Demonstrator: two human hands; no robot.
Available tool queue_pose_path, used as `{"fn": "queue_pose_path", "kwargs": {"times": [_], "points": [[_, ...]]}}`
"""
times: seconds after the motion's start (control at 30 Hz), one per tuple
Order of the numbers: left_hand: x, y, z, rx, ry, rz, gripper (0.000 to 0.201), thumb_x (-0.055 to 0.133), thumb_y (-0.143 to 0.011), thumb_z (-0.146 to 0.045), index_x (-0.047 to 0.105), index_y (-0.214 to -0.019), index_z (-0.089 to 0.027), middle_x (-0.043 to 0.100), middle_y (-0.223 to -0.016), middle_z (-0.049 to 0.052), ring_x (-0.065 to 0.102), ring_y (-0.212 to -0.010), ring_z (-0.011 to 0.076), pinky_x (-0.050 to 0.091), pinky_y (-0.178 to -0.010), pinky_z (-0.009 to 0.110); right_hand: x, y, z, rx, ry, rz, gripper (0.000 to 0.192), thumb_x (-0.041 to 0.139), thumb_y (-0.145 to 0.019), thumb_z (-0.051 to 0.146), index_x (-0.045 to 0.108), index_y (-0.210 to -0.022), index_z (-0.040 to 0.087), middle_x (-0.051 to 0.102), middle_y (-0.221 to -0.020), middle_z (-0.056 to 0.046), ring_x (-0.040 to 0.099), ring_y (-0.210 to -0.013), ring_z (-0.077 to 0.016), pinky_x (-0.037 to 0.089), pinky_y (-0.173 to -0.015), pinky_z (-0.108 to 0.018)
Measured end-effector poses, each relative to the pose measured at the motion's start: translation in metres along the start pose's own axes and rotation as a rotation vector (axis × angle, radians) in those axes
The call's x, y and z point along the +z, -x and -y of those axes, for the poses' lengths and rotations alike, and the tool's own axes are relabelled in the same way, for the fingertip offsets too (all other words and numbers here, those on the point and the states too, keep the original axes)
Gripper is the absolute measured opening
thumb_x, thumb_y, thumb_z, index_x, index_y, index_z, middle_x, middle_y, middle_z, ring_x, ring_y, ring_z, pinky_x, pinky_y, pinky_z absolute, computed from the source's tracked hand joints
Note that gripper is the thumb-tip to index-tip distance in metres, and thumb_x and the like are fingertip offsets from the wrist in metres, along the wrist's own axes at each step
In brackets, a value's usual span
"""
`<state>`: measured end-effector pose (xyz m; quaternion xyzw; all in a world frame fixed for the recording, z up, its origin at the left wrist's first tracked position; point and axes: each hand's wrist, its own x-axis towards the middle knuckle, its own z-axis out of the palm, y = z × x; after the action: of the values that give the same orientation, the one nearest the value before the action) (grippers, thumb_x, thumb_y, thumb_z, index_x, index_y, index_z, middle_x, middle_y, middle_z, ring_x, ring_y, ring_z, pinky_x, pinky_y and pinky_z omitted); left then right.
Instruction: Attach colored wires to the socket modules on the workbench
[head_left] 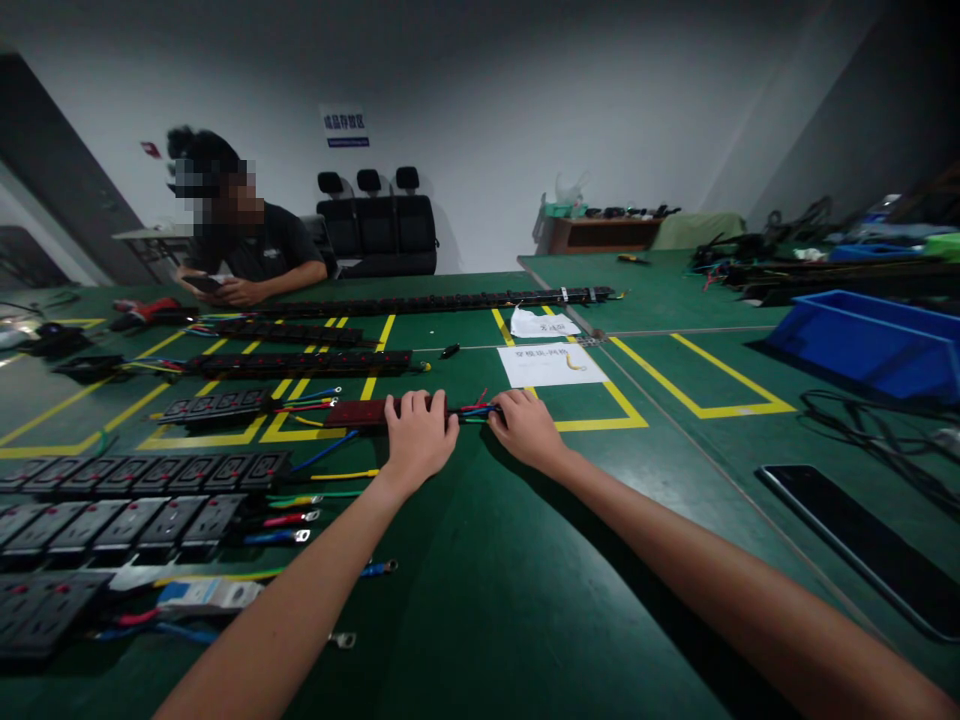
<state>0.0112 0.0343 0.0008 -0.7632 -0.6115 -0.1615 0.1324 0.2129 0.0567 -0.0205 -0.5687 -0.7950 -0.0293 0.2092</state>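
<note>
A dark red socket strip [358, 412] lies on the green table [480, 590] in front of me. My left hand [417, 436] presses down on its right end, fingers curled over it. My right hand [526, 428] pinches the bundle of red, blue and green wires [474, 408] that comes out of that end. Both arms stretch forward over the table.
Rows of black socket strips [142, 472] with coloured leads lie at the left. A long black strip [420, 302] spans the far side, where a seated person [240, 250] holds a phone. Paper sheets [552, 364], a blue bin [870, 340] and a flat black panel [862, 545] are right.
</note>
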Motion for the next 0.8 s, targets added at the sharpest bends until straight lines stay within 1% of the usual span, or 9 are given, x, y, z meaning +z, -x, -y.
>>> {"fn": "queue_pose_path", "kwargs": {"times": [0.13,0.3,0.8], "points": [[0.0037,0.0006,-0.0001,-0.008,-0.015,-0.026,0.048,0.044,-0.101,-0.042,0.06,-0.138,-0.017,0.065,-0.133,0.018,0.054,-0.126,0.0361,0.032,-0.116,0.065,0.0001,-0.0004,0.0,0.003,0.013,0.014,0.023,0.05,-0.102,0.029,0.07,-0.107,0.018,0.071,-0.113,-0.012,0.059,-0.109,-0.0281,0.044,-0.091,-0.037],[0.0051,0.0005,0.0007,-0.002,-0.007,-0.034,0.047,0.043,-0.101,-0.042,0.061,-0.138,-0.017,0.065,-0.132,0.018,0.055,-0.126,0.0361,0.032,-0.115,0.066,0.0013,-0.0003,-0.0008,0.001,0.023,0.009,0.024,0.049,-0.102,0.029,0.07,-0.108,0.018,0.071,-0.113,-0.012,0.059,-0.109,-0.0277,0.043,-0.09,-0.037],[0.0004,-0.0004,0.0,-0.003,0.0,0.0,0.049,0.043,-0.102,-0.042,0.06,-0.138,-0.016,0.065,-0.132,0.019,0.055,-0.126,0.0362,0.034,-0.115,0.066,0.0029,-0.0005,-0.002,-0.001,0.016,0.005,0.023,0.05,-0.102,0.029,0.069,-0.106,0.018,0.071,-0.112,-0.012,0.059,-0.107,-0.0273,0.042,-0.088,-0.037]]}}
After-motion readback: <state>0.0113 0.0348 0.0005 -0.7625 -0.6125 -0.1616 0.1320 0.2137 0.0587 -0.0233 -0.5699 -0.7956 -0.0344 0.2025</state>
